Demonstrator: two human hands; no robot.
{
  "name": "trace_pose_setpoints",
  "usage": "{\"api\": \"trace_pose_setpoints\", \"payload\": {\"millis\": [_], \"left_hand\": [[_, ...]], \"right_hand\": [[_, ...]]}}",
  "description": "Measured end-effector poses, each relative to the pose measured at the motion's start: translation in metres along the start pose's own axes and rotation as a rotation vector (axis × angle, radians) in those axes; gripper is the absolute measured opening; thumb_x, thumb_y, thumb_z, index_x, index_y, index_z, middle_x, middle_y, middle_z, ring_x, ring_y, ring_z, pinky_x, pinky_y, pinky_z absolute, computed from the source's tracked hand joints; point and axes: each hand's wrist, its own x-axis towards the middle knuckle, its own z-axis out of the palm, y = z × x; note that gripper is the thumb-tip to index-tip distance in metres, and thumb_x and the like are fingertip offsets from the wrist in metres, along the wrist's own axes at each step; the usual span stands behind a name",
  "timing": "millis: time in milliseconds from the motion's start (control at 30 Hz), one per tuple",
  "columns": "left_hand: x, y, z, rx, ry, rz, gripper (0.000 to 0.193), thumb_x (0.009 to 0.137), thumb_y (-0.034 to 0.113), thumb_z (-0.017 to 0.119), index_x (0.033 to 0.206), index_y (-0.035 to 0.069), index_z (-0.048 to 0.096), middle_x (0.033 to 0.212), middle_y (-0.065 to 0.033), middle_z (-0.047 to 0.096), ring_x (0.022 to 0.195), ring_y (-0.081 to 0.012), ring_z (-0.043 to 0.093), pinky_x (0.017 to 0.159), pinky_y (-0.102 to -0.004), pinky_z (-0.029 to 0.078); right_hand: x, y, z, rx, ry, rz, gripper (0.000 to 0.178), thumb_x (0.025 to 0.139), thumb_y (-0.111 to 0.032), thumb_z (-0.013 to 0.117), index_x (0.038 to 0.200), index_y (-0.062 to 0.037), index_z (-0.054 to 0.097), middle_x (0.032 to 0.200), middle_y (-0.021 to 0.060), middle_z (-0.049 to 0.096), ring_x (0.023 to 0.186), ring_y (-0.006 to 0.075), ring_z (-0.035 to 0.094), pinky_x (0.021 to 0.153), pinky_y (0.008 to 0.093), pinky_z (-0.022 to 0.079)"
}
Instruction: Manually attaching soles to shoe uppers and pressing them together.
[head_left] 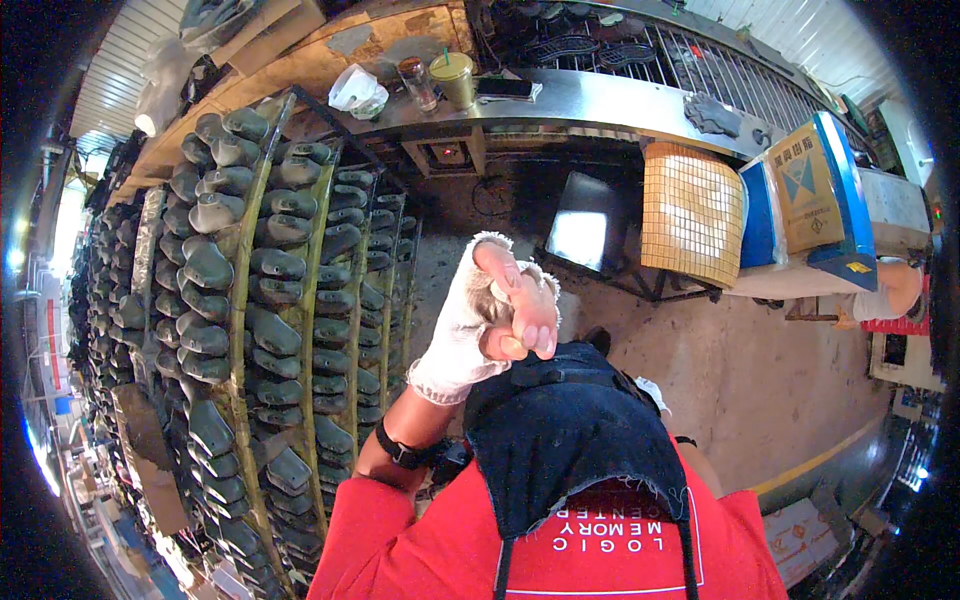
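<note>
My left hand point(508, 305), in a white fingerless glove, is raised in front of my dark apron point(570, 430). Its bare fingers are curled in toward the thumb, and nothing shows between them. A black band point(398, 447) circles that wrist. Of my right hand, only a scrap of white glove point(652, 392) shows past the apron's right edge, down by my side. Its fingers are hidden, so whatever it may hold cannot be seen.
To the left stands a tall rack point(245, 290) packed with dark shoe-shaped forms. A metal bench point(590, 95) ahead bears a lidded cup point(455, 80), a jar point(417, 84), a phone point(508, 90) and a grey glove point(712, 115). A tile-matted chair point(692, 215) stands ahead right, beside a sack point(803, 187).
</note>
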Motion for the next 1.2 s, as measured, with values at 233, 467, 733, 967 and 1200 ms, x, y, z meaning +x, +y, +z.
{"api": "trace_pose_setpoints", "payload": {"millis": [233, 467, 733, 967, 1200], "left_hand": [[0.005, -0.005, -0.004, 0.099, -0.007, 0.148, 0.029, 0.09, 0.03, 0.078, 0.094, 0.009, 0.059, 0.074, -0.0029, 0.058, 0.071, -0.0199, 0.057, 0.063, -0.0342, 0.048], [0.01, 0.002, -0.014, -0.091, 0.013, -0.02, 0.028, 0.091, 0.033, 0.074, 0.1, 0.012, 0.057, 0.077, -0.0015, 0.055, 0.07, -0.0162, 0.05, 0.067, -0.0315, 0.043], [-0.007, 0.002, 0.005, 0.05, 0.038, 0.061, 0.044, 0.086, 0.026, 0.083, 0.114, 0.014, 0.051, 0.085, -0.0023, 0.057, 0.083, -0.0191, 0.056, 0.074, -0.0335, 0.046], [0.002, 0.004, 0.001, 0.051, -0.03, 0.044, 0.045, 0.086, 0.024, 0.083, 0.115, 0.015, 0.05, 0.085, -0.0021, 0.057, 0.083, -0.0196, 0.056, 0.074, -0.0345, 0.047], [0.008, 0.0, -0.003, 0.108, -0.018, 0.031, 0.046, 0.087, 0.027, 0.084, 0.114, 0.014, 0.049, 0.083, -0.0017, 0.058, 0.08, -0.0194, 0.057, 0.073, -0.0348, 0.047]], "right_hand": [[-0.017, -0.035, -0.001, 0.168, -0.002, 0.135, 0.018, 0.098, -0.017, 0.067, 0.101, 0.0001, 0.07, 0.095, -0.0007, 0.068, 0.087, 0.0136, 0.062, 0.08, 0.0315, 0.05], [-0.006, -0.027, 0.001, -0.083, -0.073, -0.003, 0.025, 0.098, -0.027, 0.064, 0.096, -0.0028, 0.071, 0.09, 0.0017, 0.069, 0.086, 0.0156, 0.063, 0.079, 0.0345, 0.05], [0.013, -0.003, 0.004, -0.128, -0.038, 0.025, 0.028, 0.098, -0.029, 0.062, 0.095, -0.0034, 0.071, 0.088, 0.004, 0.069, 0.082, 0.0166, 0.061, 0.076, 0.035, 0.049], [0.042, 0.07, -0.006, -0.059, -0.037, 0.015, 0.027, 0.098, -0.029, 0.066, 0.096, -0.0031, 0.072, 0.089, 0.002, 0.07, 0.083, 0.0154, 0.061, 0.078, 0.0348, 0.049], [0.037, 0.088, -0.005, 0.117, 0.025, 0.058, 0.03, 0.098, -0.03, 0.068, 0.101, -0.0014, 0.073, 0.095, 0.0018, 0.071, 0.087, 0.0145, 0.062, 0.083, 0.0328, 0.05]]}}
